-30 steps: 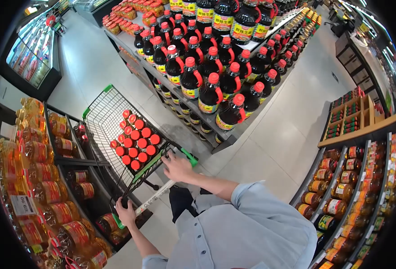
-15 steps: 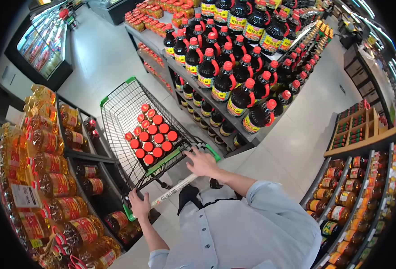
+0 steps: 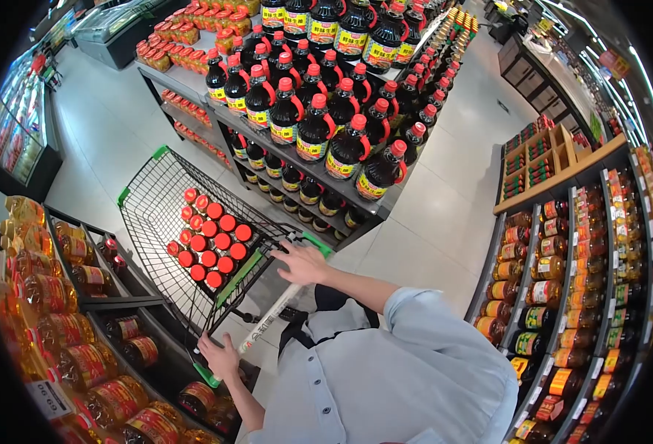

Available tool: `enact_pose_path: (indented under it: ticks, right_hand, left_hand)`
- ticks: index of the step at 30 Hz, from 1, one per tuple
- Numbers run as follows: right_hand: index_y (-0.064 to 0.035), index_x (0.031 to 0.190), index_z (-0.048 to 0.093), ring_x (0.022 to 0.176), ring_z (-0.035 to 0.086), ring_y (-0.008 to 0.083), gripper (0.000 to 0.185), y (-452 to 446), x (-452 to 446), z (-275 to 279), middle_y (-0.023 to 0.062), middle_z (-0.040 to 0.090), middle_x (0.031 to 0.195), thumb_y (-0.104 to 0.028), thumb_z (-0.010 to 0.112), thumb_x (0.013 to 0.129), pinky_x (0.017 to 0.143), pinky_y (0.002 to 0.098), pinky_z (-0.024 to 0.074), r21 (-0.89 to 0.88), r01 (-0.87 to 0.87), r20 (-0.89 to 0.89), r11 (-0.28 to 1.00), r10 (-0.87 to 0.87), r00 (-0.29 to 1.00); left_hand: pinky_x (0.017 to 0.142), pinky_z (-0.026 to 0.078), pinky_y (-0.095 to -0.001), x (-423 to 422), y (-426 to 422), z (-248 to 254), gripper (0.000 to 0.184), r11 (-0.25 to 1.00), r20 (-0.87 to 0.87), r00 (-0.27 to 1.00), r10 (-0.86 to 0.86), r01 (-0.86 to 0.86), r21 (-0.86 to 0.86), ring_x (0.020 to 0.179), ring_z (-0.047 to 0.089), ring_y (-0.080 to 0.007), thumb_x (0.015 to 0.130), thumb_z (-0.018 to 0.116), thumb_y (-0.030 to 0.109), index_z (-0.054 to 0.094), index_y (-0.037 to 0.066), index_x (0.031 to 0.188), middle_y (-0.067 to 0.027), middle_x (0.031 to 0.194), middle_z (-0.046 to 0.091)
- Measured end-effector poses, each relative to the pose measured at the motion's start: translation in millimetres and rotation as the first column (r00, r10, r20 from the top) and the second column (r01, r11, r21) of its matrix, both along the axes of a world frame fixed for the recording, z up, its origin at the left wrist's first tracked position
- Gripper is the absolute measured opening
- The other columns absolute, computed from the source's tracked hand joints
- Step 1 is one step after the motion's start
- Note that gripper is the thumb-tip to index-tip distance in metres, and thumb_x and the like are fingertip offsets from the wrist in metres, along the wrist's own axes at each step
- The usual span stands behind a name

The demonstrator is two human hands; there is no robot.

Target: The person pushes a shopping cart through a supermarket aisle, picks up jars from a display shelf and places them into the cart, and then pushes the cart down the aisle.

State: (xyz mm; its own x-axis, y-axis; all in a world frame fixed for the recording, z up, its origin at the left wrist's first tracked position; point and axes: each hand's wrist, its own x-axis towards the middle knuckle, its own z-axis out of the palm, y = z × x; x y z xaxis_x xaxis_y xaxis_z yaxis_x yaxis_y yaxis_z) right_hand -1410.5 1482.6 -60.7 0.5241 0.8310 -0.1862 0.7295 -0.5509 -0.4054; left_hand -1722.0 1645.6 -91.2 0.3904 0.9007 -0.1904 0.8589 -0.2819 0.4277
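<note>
A wire shopping cart with green corner pieces stands in front of me, tilted in the view. My left hand holds the left end of its white handle, beside a green end piece. Over the right end lies my right hand, its fingers draped across the bar near the other green end. Inside the cart, close to the handle side, several red-lidded jars stand packed upright in rows. The undersides of both hands are hidden.
Ahead, a display rack carries many black sauce bottles with red caps. Oil bottles crowd the shelves close on the left. Bottled goods fill sloping shelves on the right. A tiled aisle runs between rack and right shelves.
My view has turned rightward, so the cart, rack and both hands appear further left. More of the right shelves shows. Both hands stay on the handle, and the jars remain in the cart.
</note>
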Motion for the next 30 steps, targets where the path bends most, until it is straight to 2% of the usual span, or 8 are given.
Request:
enact_pose_path:
  ticks: [4, 9, 13, 14, 16, 19, 23, 30]
  right_hand:
    - [-0.021, 0.138, 0.054, 0.09, 0.069, 0.0394, 0.054, -2, 2, 0, 0.0217, 0.047, 0.143, -0.036, 0.06, 0.087, 0.075, 0.05, 0.0562, 0.028, -0.012, -0.05, 1.0, 0.014, 0.999]
    - [-0.0176, 0.14, 0.051, 0.096, 0.069, 0.0364, 0.056, -13, 5, 3, 0.0267, 0.044, 0.143, -0.035, 0.059, 0.088, 0.076, 0.0482, 0.0558, -0.001, -0.056, -0.079, 0.998, 0.056, 0.995]
    - [-0.015, 0.142, 0.047, 0.097, 0.069, 0.0366, 0.058, -27, 8, 3, 0.0278, 0.039, 0.146, -0.033, 0.058, 0.088, 0.077, 0.0469, 0.0561, -0.022, -0.096, -0.144, 0.995, 0.092, 0.985]
    - [-0.0186, 0.144, 0.047, 0.096, 0.069, 0.0345, 0.058, -30, 8, -9, 0.0251, 0.041, 0.146, -0.039, 0.056, 0.091, 0.071, 0.0468, 0.0573, -0.012, -0.116, -0.087, 0.993, 0.114, 0.99]
    - [-0.0174, 0.146, 0.045, 0.102, 0.067, 0.036, 0.061, -37, 9, -8, 0.0274, 0.038, 0.148, -0.038, 0.057, 0.09, 0.073, 0.0476, 0.0578, -0.047, -0.109, -0.1, 0.993, 0.104, 0.99]
    - [-0.0154, 0.147, 0.044, 0.109, 0.064, 0.0389, 0.064, -53, 8, -14, 0.0305, 0.038, 0.148, -0.035, 0.059, 0.088, 0.076, 0.0485, 0.058, 0.085, -0.112, -0.087, 0.99, 0.119, 0.989]
    - [-0.0109, 0.147, 0.044, 0.107, 0.064, 0.0393, 0.064, -72, 11, -21, 0.0306, 0.039, 0.146, -0.034, 0.059, 0.089, 0.075, 0.047, 0.0582, 0.067, -0.189, -0.08, 0.98, 0.194, 0.978]
    - [-0.0106, 0.146, 0.044, 0.103, 0.066, 0.0396, 0.062, -110, 15, -14, 0.0309, 0.04, 0.145, -0.032, 0.057, 0.09, 0.079, 0.0477, 0.0568, 0.072, -0.224, -0.113, 0.972, 0.231, 0.966]
  left_hand:
    - [0.099, 0.044, -0.046, -2, -3, -1, 0.057, 0.999, 0.016, 1.0, 0.014, -0.014, 0.049, 0.127, 0.048, -0.0344, 0.087, 0.065, 0.036, 0.051, 0.005, 0.132, -0.0142, 0.133, 0.052]
    - [0.099, 0.044, -0.0452, 1, -20, 0, 0.055, 0.999, 0.007, 0.999, 0.042, -0.043, 0.025, 0.127, 0.049, -0.0328, 0.087, 0.065, 0.037, 0.051, 0.007, 0.132, -0.0126, 0.133, 0.053]
    - [0.098, 0.045, -0.045, -4, -38, -5, 0.055, 0.997, -0.016, 0.998, 0.054, -0.053, 0.05, 0.126, 0.05, -0.0336, 0.088, 0.065, 0.036, 0.052, 0.009, 0.134, -0.0122, 0.134, 0.054]
    - [0.098, 0.045, -0.045, -5, -42, -5, 0.055, 0.998, -0.027, 0.999, 0.037, -0.036, 0.048, 0.126, 0.05, -0.0336, 0.088, 0.065, 0.036, 0.052, 0.009, 0.134, -0.0122, 0.134, 0.054]
    - [0.099, 0.044, -0.0445, -3, -55, 0, 0.054, 0.994, -0.047, 0.993, 0.106, -0.107, -0.017, 0.125, 0.051, -0.0348, 0.089, 0.065, 0.036, 0.052, 0.012, 0.135, -0.012, 0.136, 0.053]
    - [0.101, 0.043, -0.0436, -9, -70, -6, 0.055, 0.996, -0.033, 0.995, 0.094, -0.094, 0.005, 0.126, 0.052, -0.0356, 0.09, 0.064, 0.037, 0.052, 0.011, 0.137, -0.0144, 0.136, 0.055]
    - [0.102, 0.043, -0.042, -10, -102, -4, 0.056, 0.991, -0.04, 0.99, 0.132, -0.133, -0.017, 0.125, 0.053, -0.0353, 0.09, 0.064, 0.036, 0.052, 0.009, 0.137, -0.0156, 0.135, 0.056]
    - [0.104, 0.041, -0.0412, -14, -153, -1, 0.057, 0.98, -0.041, 0.98, 0.195, -0.196, -0.042, 0.128, 0.052, -0.0342, 0.09, 0.064, 0.039, 0.052, 0.011, 0.139, -0.0144, 0.139, 0.055]
